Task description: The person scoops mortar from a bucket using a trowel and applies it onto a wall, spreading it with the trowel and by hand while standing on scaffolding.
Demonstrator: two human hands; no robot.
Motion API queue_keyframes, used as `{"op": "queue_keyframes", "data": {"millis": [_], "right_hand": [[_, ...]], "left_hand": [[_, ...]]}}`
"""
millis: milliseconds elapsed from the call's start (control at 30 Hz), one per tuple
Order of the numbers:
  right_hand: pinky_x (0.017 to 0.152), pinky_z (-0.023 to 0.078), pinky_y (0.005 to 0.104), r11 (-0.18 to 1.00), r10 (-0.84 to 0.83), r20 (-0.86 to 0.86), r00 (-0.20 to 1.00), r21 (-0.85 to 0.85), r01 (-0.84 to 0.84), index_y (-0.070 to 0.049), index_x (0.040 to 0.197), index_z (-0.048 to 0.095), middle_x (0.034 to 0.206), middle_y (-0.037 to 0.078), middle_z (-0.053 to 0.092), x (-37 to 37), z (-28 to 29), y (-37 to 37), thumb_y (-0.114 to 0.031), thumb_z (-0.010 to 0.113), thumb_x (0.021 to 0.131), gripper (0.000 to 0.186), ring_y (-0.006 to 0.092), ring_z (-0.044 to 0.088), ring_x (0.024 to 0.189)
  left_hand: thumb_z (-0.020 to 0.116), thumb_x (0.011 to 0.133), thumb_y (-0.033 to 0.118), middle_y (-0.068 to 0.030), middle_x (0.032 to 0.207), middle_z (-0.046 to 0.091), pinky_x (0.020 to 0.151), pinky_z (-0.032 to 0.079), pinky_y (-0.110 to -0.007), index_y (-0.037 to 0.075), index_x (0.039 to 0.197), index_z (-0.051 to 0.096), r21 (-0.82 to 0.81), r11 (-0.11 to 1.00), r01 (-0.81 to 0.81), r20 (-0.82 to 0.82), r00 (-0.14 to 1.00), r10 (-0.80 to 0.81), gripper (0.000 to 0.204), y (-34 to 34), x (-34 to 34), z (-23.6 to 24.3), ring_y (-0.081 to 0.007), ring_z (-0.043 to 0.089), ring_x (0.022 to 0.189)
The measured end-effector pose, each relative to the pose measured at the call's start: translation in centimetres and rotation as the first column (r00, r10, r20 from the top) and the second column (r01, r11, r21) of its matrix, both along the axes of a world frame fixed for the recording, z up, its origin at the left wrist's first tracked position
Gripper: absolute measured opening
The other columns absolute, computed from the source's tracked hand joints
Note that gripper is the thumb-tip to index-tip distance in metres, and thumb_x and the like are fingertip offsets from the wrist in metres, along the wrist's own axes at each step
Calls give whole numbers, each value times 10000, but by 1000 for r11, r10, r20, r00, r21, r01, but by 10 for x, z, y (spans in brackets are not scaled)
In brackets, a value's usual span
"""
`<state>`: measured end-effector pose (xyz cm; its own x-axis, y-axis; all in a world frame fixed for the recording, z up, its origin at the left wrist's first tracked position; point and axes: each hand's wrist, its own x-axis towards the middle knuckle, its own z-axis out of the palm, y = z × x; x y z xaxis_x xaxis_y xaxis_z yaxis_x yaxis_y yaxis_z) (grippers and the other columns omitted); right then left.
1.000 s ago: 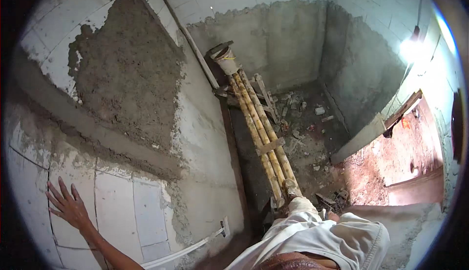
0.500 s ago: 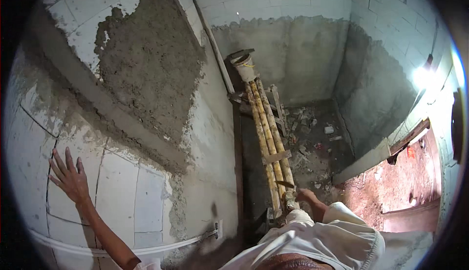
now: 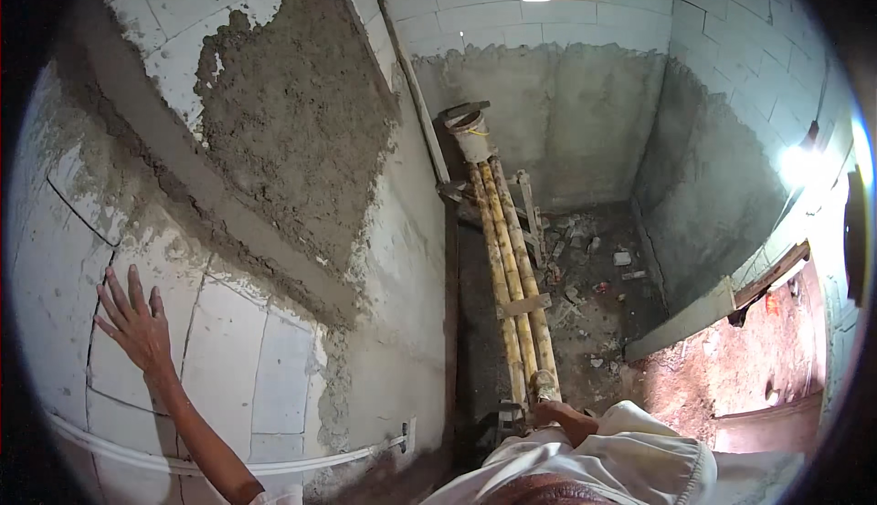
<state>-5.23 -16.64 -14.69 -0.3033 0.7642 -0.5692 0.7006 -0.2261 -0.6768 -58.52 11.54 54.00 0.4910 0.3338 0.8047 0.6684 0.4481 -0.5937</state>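
Observation:
My left hand [image 3: 139, 324] lies with fingers spread on the bare white block wall [image 3: 224, 345]. Above it, a strip of rough grey mortar [image 3: 247, 240] crosses the wall, and a large patch of wet mortar [image 3: 292, 112] covers the blocks higher up. My right hand [image 3: 555, 414] is low in front of my body, its fingers curled, by the near end of the bamboo poles [image 3: 516, 277]. Whatever it grips is hidden. A bucket [image 3: 472, 137] with a yellow handle stands at the poles' far end.
A short wooden crosspiece [image 3: 525, 306] lies over the poles. A long straight board [image 3: 411, 85] leans on the left wall. White pipes [image 3: 228, 461] run along the lower wall. Rubble [image 3: 580, 268] litters the floor below. A bright lamp [image 3: 802, 165] hangs at right, above a doorway [image 3: 767, 350].
My right hand has drawn back toward my body. A thin, flat brownish piece beside it earlier no longer shows. My left hand stays on the wall; the view has shifted slightly.

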Motion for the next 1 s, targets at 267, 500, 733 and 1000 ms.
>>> {"op": "queue_keyframes", "data": {"millis": [267, 500, 733, 1000], "right_hand": [[580, 517, 398, 891, -439, -9, 898, -133, 434, -105, 973, 687, 793, 100, 678, 113, -50, -54, -364, 715, 716, 366, 242, 660, 705], [600, 465, 365, 890, -26, -240, 970, 437, 132, -91, 795, 678, 772, 105, 666, 85, 44, -76, -339, 652, 780, 250, 249, 625, 702], [651, 494, 332, 986, -163, 268, 949, 24, 163, -99, 838, 718, 829, 85, 691, 79, 39, -73, -280, 654, 782, 200, 201, 654, 765], [802, 495, 407, 991, 4, 324, 946, -126, 39, -34, 995, 669, 923, 172, 673, 67, 55, -58, -308, 595, 829, 329, 304, 648, 874]], "left_hand": [[540, 866, 539, 1, 1518, 223, 1127, 109, -524, 354, 1445, 243, 30, 995, 94, 42, 995, -95, 677, 24, 17, -6, -239, 240, 1384], [558, 861, 523, -15, 1529, 184, 1139, 50, -517, 349, 1446, 228, 6, 1000, 14, 5, 1000, -14, 694, -2, 0, 1, -254, 205, 1397], [548, 875, 496, -30, 1534, 167, 1139, 43, -523, 350, 1421, 293, 1, 999, 52, 26, 998, -52, 620, -1, 3, 2, -256, 160, 1408], [558, 871, 491, -39, 1535, 167, 1136, 73, -520, 333, 1422, 299, -12, 998, 65, 15, 998, -65, 629, -2, 11, 4, -268, 167, 1407]]}}
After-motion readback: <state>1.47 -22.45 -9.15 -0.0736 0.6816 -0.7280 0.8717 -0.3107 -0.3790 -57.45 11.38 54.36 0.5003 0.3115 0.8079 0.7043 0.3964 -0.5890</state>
